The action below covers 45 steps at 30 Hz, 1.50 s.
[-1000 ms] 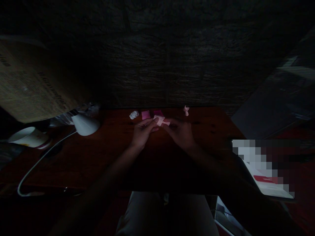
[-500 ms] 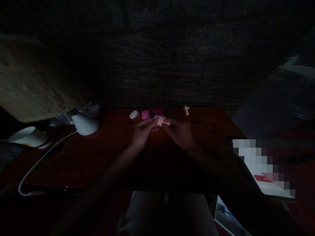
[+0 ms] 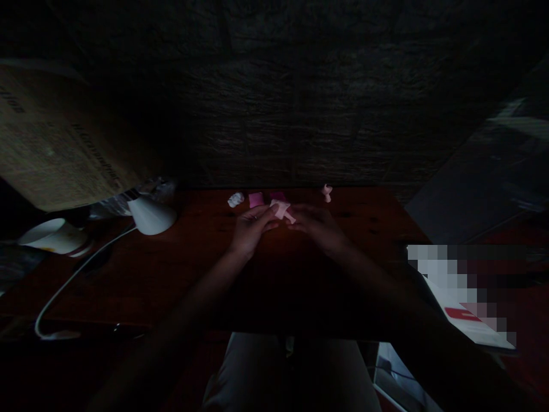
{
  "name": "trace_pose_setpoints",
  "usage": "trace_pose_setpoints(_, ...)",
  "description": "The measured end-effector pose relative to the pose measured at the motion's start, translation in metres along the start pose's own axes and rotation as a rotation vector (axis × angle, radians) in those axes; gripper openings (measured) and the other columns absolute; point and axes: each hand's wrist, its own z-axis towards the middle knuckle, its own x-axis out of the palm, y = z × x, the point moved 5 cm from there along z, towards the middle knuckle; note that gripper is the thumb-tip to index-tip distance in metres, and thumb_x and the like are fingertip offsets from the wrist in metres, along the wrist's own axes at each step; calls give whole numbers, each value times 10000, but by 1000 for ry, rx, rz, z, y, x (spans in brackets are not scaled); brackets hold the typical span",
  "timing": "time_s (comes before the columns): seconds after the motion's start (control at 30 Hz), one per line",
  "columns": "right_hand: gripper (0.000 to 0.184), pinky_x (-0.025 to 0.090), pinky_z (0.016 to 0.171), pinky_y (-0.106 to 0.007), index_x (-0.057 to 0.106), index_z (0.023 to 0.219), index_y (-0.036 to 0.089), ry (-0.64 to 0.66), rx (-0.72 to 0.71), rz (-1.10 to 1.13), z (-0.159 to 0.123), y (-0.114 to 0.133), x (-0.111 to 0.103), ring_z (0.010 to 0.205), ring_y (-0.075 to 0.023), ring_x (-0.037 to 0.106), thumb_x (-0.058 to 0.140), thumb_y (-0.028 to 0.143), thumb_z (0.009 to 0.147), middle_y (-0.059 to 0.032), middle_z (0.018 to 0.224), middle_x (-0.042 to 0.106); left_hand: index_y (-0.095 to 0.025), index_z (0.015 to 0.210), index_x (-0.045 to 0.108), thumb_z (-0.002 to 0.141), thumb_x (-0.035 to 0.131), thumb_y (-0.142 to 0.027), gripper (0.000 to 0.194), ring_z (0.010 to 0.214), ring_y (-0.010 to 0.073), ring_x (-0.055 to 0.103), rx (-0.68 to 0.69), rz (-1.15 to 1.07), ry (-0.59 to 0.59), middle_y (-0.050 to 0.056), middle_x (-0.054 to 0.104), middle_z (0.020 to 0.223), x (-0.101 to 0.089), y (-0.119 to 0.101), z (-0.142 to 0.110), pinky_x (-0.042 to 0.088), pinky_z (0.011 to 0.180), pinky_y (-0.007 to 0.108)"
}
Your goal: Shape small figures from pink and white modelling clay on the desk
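Note:
A small piece of pale pink paper (image 3: 280, 208), creased and with a narrow strip at its lower right, is held above the wooden table. My left hand (image 3: 250, 229) pinches its left side between thumb and fingers. My right hand (image 3: 319, 226) is at the strip, whose end shows between its fingertips; the dim light blurs the exact contact. Behind the hands lie a pink square (image 3: 256, 199) and a darker magenta square (image 3: 277, 195), partly covered by the held paper. A white crumpled lump (image 3: 235, 199) sits left of them. Farther right stands a pale pink twisted piece (image 3: 327, 193), narrow in its middle.
On the left are a white cone-shaped object (image 3: 152, 216) with a cable (image 3: 71, 274), a paper cup (image 3: 55, 236) and a printed cardboard box (image 3: 55, 137). A dark textured wall (image 3: 295, 103) rises behind the table (image 3: 193, 274). A partly blurred white item (image 3: 465, 315) lies at the right edge.
My right hand's fingers have shifted slightly right and opened a little around the strip, which now points down to the right. My left hand keeps its pinch. The view has tilted slightly.

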Motion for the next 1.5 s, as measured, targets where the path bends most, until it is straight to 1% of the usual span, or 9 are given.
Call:
trace_pose_setpoints(0.2,238,591,890,-390,698,906,218,7,75,143,-1,-3,0,907,-191,728,793,353,735,-46,989,754,-173,827,787,612,896,-449,367,773,146,699,-7,9,-5,39,758,862,1,0,-1,587,773,283)
trace_pose_setpoints(0.4,263,582,818,-342,705,858,214,-2,164,249,-2,-4,2,825,-168,709,840,340,672,-32,895,748,-176,815,791,590,905,-465,384,743,124,684,12,8,8,30,756,844,1,0,0,577,732,251)
trace_pose_setpoints(0.57,291,557,819,-318,725,848,218,14,181,289,-6,1,3,846,-161,690,872,320,618,-20,883,747,-172,827,792,616,894,-456,368,773,133,684,34,40,3,37,755,860,1,-1,-1,578,747,262)
trace_pose_setpoints(0.8,279,542,814,-331,717,847,225,-57,147,251,-5,3,0,807,-155,674,852,306,617,-6,841,736,-172,834,794,596,897,-463,390,765,148,693,43,86,6,51,770,878,1,-3,-1,581,723,272)
trace_pose_setpoints(0.93,293,548,859,-346,723,851,221,-41,146,268,-6,5,0,833,-159,684,861,292,603,-8,848,743,-175,838,795,605,893,-466,386,771,152,698,43,109,10,51,773,871,0,-3,-1,581,724,271)
trace_pose_setpoints(1.17,306,544,854,-332,736,827,210,-31,200,287,-7,6,0,824,-152,682,884,277,567,-10,829,744,-187,829,803,603,893,-470,373,767,144,693,40,114,21,49,779,885,1,-3,-2,576,723,261)
trace_pose_setpoints(1.3,289,531,852,-326,736,798,221,-54,173,284,-7,5,0,787,-143,661,889,273,559,3,794,729,-186,840,803,609,889,-466,372,789,155,699,33,130,26,59,782,914,0,-2,-1,577,729,269)
trace_pose_setpoints(1.4,294,528,877,-343,739,807,223,-44,162,288,-6,5,0,825,-157,669,895,295,568,-8,832,740,-188,843,803,620,881,-469,367,794,158,701,35,130,25,62,783,915,0,-1,-1,578,729,270)
trace_pose_setpoints(1.5,305,524,894,-362,748,855,221,-18,192,272,-6,3,0,892,-178,676,884,329,605,-34,919,751,-189,849,804,634,874,-466,357,803,159,703,46,129,24,64,785,920,-1,-2,-1,581,736,271)
